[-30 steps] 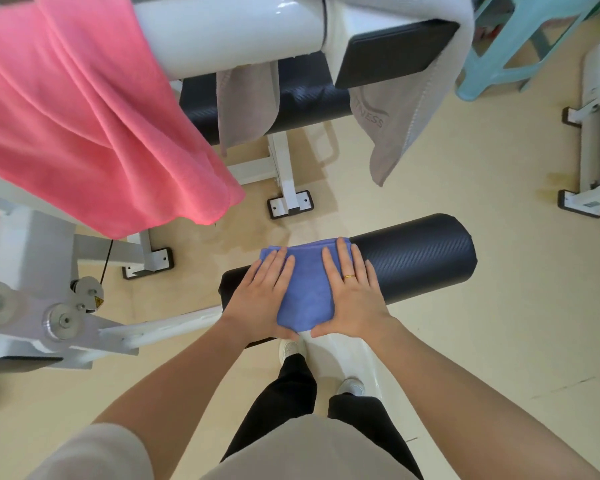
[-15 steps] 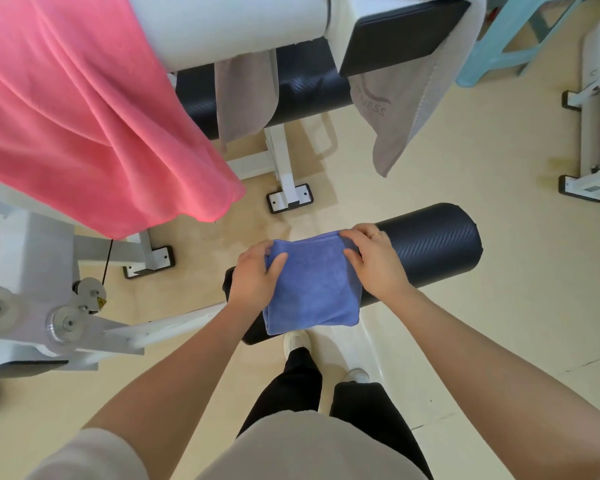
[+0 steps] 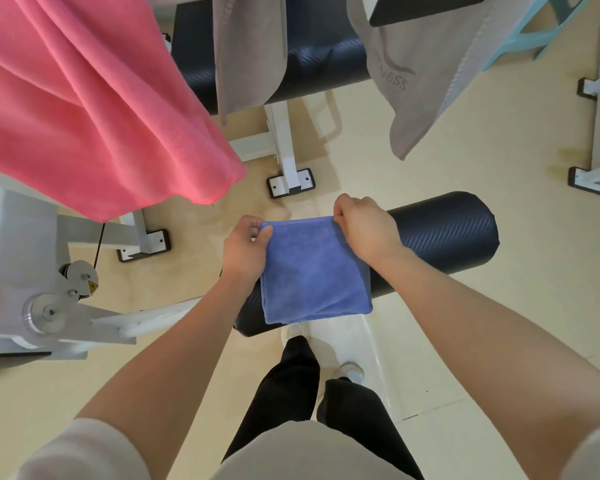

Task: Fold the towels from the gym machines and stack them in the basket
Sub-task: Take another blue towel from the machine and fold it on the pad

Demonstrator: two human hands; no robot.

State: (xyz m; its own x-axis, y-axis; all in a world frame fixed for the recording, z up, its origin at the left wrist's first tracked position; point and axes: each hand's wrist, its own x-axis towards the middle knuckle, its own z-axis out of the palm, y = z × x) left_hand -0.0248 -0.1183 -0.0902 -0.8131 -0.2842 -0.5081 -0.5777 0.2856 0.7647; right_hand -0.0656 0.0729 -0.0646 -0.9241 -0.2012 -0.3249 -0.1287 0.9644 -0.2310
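blue towel (image 3: 312, 271) is folded small and draped on the black roller pad (image 3: 440, 237), left hand (image 3: 245, 249) and right hand (image 3: 366, 225) each pinching a far corner. pink towel (image 3: 94, 98) and grey towels (image 3: 426, 74) not yet touched (no basket in view).

Hands from pressing to pinching blue towel (image 3: 314, 271)

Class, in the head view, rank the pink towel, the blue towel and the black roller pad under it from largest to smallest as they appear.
1. Pink towel, though it hangs nearest the camera.
2. Roller pad, partly covered.
3. Blue towel, folded.
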